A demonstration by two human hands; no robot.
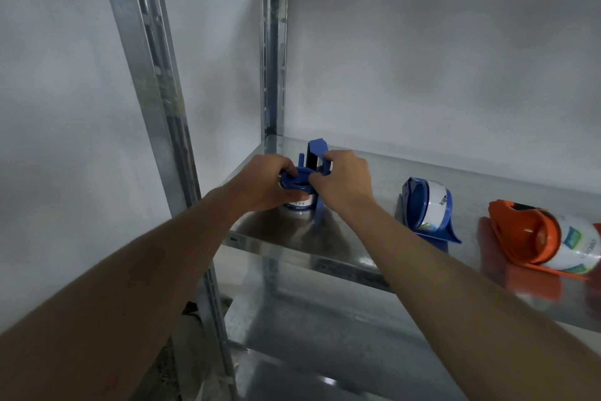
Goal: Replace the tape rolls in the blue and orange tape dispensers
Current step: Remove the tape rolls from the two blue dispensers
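White tape roll point(297, 204) in left blue plastic dispenser: partial letters "ver". Rolls right of it, in second blue dispenser point(434, 205) and orange dispenser point(582, 249): print illegible.

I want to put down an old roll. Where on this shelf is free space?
Bare metal shelf lies between the right hand and the second blue dispenser, and along the back wall behind both. The gap between that dispenser and the orange dispenser is narrow. The left corner is crowded by both hands.
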